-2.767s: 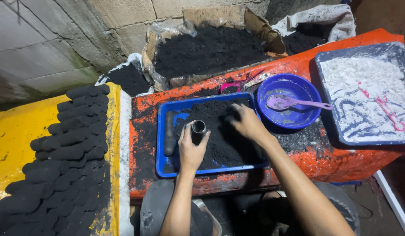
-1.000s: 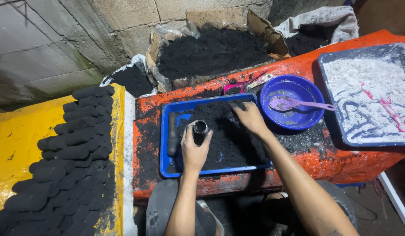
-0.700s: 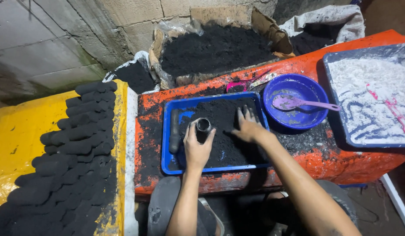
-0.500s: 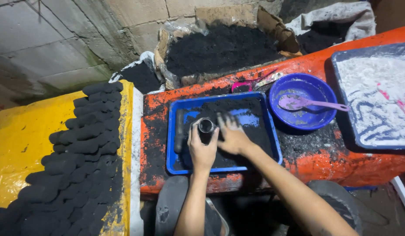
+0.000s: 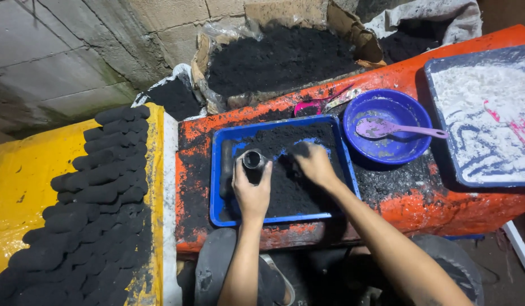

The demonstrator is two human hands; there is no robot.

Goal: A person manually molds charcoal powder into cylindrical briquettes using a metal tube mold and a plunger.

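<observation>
Where the blue tray (image 5: 217,170) sits on the orange counter (image 5: 444,209): left hand (image 5: 251,192) closed around an upright metal tube (image 5: 253,161); right hand (image 5: 314,165) spread open, palm down, pressing black powder (image 5: 285,192) in the tray. Blue bowl (image 5: 387,127) with purple spoon (image 5: 387,129) just beside; black logs (image 5: 87,198) stacked left.

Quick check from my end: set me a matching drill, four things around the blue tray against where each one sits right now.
Things:
1. metal tube mould
2. purple spoon
3. black pressed briquettes
4. white powder

Places:
A. in the grey tray at far right
B. stacked on the yellow surface at left
C. upright in the blue tray, gripped by the left hand
D. lying in the blue bowl

Pairs: 1-C, 2-D, 3-B, 4-A
</observation>
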